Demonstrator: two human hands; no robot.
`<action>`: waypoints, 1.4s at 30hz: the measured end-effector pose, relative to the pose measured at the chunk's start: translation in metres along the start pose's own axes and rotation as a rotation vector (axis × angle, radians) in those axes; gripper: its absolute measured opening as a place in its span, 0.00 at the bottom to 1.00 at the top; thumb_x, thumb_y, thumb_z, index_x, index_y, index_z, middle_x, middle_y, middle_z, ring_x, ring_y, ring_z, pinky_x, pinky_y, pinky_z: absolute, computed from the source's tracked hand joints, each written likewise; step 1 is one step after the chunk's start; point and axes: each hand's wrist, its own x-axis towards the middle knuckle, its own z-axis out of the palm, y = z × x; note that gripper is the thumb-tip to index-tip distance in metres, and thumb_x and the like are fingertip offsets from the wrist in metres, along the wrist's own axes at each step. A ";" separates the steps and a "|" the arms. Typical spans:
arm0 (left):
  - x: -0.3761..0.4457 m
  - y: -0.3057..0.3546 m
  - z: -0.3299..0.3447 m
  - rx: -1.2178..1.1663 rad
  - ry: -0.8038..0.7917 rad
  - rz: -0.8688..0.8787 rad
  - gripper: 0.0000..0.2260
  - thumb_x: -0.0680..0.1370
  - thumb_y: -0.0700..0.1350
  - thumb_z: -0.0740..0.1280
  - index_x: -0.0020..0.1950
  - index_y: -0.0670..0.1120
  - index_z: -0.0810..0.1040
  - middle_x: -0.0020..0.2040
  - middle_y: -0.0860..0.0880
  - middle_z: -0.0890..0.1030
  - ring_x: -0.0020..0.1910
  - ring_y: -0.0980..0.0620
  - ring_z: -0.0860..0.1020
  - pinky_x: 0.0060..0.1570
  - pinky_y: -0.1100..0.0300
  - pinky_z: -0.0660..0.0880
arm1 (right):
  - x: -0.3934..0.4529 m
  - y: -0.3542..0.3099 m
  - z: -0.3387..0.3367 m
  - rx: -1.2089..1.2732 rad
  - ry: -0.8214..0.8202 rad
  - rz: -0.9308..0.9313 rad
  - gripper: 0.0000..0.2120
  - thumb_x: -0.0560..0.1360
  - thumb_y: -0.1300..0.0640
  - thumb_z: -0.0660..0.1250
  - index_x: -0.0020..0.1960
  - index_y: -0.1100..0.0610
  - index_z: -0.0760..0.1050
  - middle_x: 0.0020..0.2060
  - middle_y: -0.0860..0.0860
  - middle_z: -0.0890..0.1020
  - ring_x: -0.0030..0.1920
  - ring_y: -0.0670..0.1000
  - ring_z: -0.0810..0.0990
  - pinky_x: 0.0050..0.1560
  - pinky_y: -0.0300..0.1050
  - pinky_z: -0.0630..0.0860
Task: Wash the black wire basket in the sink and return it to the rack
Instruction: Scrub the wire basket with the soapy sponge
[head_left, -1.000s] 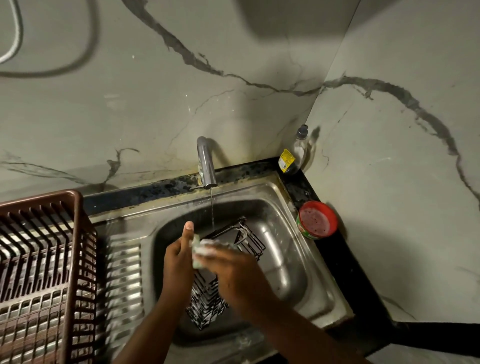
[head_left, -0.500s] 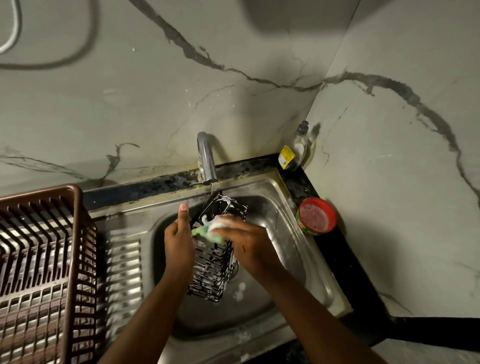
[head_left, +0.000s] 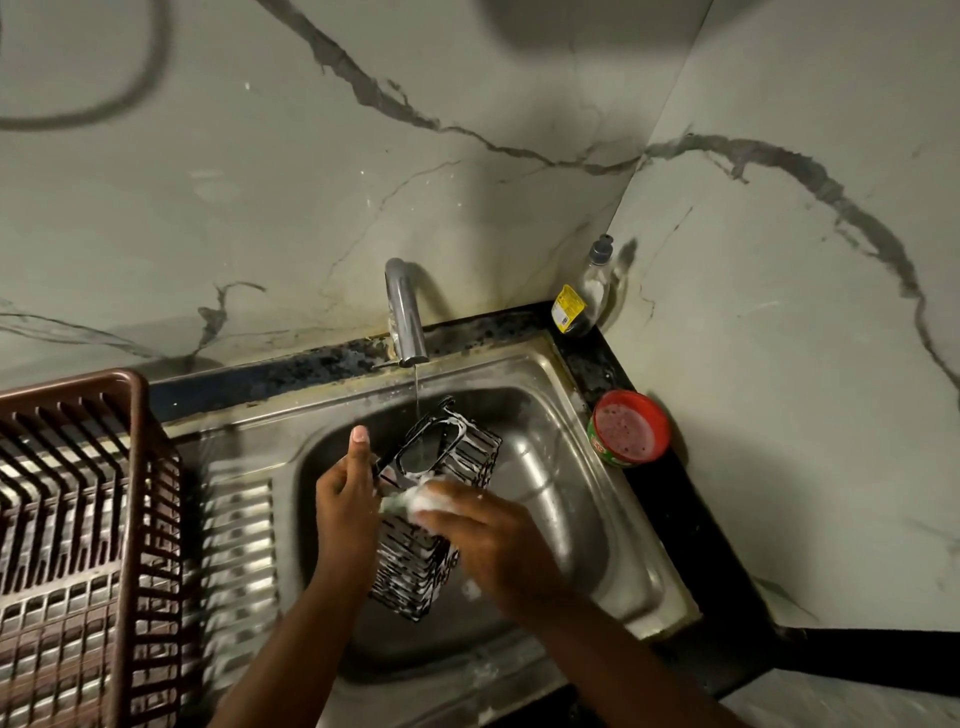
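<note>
Head view: the left hand (head_left: 345, 499) grips the black wire basket (head_left: 431, 512) over the sink (head_left: 550, 364) so the right hand (head_left: 488, 540), clamped on a soapy sponge (head_left: 418, 500), can rub it.

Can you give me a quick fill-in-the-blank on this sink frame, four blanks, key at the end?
1. The left hand holds the black wire basket over the ____.
2. The right hand presses a soapy ____ against the basket.
3. Water from the tap is ____.
4. The brown rack stands to the ____ of the sink.

Missing words: sink; sponge; running; left
</note>
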 end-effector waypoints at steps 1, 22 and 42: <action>0.000 -0.001 0.000 0.000 -0.006 -0.005 0.33 0.80 0.62 0.62 0.50 0.28 0.71 0.40 0.32 0.75 0.38 0.41 0.71 0.34 0.55 0.67 | 0.001 0.010 -0.005 -0.014 0.014 0.022 0.11 0.78 0.63 0.66 0.59 0.60 0.82 0.61 0.55 0.82 0.64 0.51 0.79 0.65 0.45 0.75; -0.040 0.012 0.012 0.297 -0.418 -0.030 0.12 0.77 0.57 0.65 0.48 0.49 0.80 0.35 0.54 0.82 0.33 0.56 0.79 0.31 0.65 0.73 | -0.010 0.063 0.037 0.992 0.672 1.266 0.24 0.73 0.46 0.61 0.53 0.66 0.79 0.47 0.68 0.81 0.47 0.67 0.81 0.50 0.63 0.79; -0.037 0.065 0.012 0.240 -0.404 -0.194 0.33 0.78 0.68 0.47 0.47 0.47 0.84 0.40 0.42 0.85 0.34 0.48 0.79 0.36 0.57 0.72 | 0.025 0.031 -0.029 0.294 0.408 0.918 0.16 0.79 0.63 0.57 0.63 0.59 0.78 0.52 0.49 0.80 0.51 0.47 0.78 0.46 0.30 0.74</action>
